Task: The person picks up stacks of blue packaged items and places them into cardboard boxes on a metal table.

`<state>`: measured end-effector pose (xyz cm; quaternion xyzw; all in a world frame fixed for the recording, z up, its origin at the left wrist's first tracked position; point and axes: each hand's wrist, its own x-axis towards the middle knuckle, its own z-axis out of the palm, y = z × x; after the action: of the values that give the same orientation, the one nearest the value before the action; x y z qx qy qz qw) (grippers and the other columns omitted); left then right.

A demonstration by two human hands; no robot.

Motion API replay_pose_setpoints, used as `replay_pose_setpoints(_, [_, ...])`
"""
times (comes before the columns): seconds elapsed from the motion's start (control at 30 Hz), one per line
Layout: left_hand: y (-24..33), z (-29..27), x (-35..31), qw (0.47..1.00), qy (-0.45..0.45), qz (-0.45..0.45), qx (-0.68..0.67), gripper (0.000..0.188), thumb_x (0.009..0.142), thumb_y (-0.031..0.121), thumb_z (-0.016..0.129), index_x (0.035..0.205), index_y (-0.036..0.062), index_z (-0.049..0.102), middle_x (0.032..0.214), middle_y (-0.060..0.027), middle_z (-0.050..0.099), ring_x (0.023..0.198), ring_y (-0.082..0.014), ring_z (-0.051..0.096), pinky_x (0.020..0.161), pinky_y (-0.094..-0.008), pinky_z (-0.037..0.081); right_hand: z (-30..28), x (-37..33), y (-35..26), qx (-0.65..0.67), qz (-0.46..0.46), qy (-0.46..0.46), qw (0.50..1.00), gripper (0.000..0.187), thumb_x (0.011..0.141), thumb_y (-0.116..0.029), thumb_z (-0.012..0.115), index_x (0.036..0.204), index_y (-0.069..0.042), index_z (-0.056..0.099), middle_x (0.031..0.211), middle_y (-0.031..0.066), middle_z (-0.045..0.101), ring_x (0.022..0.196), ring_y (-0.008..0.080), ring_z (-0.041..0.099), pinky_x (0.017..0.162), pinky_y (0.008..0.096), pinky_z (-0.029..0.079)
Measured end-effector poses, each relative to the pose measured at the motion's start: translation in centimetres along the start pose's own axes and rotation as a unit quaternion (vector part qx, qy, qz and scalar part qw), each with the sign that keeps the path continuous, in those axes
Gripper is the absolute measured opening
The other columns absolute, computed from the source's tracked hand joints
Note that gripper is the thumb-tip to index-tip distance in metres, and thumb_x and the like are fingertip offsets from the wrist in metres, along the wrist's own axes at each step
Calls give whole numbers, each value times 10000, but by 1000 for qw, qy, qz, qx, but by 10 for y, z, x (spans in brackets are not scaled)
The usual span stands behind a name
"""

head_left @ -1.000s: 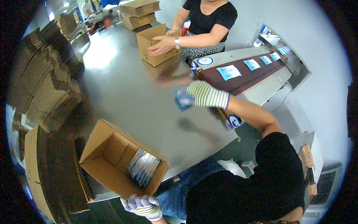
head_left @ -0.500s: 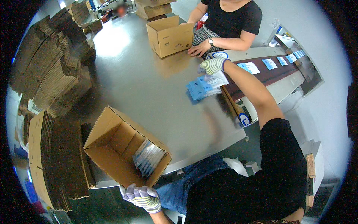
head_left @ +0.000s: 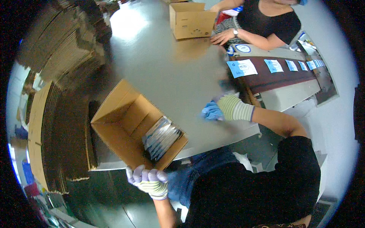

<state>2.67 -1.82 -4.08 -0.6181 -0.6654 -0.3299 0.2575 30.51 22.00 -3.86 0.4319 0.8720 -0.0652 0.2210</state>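
My left hand point(head_left: 148, 180), in a striped knit glove, has its fingers hooked over the lower edge of an open cardboard box point(head_left: 121, 141). The box lies tilted near the table's front edge. A row of flat packets point(head_left: 161, 140) stands inside it, against the side nearer my right arm. Above the table's right part, my right hand point(head_left: 233, 107), gloved alike, is closed on several blue-and-white packets point(head_left: 211, 111). They are blurred and partly hidden by the hand. At the conveyor's end, a single blue-and-white packet point(head_left: 243, 68) overhangs slightly.
More packets lie spaced out on the dark conveyor belt point(head_left: 266, 81) at right. Across the metal table point(head_left: 152, 60), a co-worker's hand point(head_left: 223, 37) rests by another open cardboard box point(head_left: 194, 24). Stacks of flattened cardboard point(head_left: 68, 129) stand along the left.
My right hand has drawn the packets off the table by the conveyor end, toward me. My left hand stays on the box. The view has shifted, and another packet has come to the belt's end.
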Motion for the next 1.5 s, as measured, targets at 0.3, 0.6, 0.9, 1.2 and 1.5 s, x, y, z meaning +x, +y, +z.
replay_pose_setpoints(0.3, [7,-8,0,999,-3,34,-5,99,801,205,494,738,156,435,715,-43,430,821,-243,499,955,-535,364,-114,-35,-62,431,-456,349,696,603,654,-252,802,1169,-72,546,1097,141,634,1002,266,617,847,391,494])
replay_pose_setpoints(0.6, [23,-18,-11,997,-54,52,34,253,791,351,559,645,190,431,622,-12,383,848,-209,484,988,-487,308,-126,27,-197,-68,-293,367,880,449,827,-203,549,1251,-82,461,1092,141,550,965,285,559,825,429,446])
replay_pose_setpoints(0.9, [12,-5,-4,999,-17,33,-12,270,846,364,503,669,173,433,655,-13,396,797,-204,493,922,-496,358,-97,-27,-164,53,-463,184,865,569,761,-375,670,1203,-48,523,1033,145,608,949,300,605,837,417,495])
replay_pose_setpoints(1.2, [8,1,-12,999,20,38,-7,152,857,246,444,736,155,432,769,-57,445,868,-247,506,940,-537,372,-81,-60,-83,273,-331,375,822,418,803,-314,672,1133,-78,568,1015,125,621,920,293,611,787,401,493])
replay_pose_setpoints(1.5, [10,2,-8,998,45,40,-2,179,855,245,416,708,143,407,813,-83,486,850,-269,498,931,-526,380,-38,-18,70,118,-54,327,936,296,784,-246,670,1009,-55,655,974,154,656,926,316,617,815,390,495])
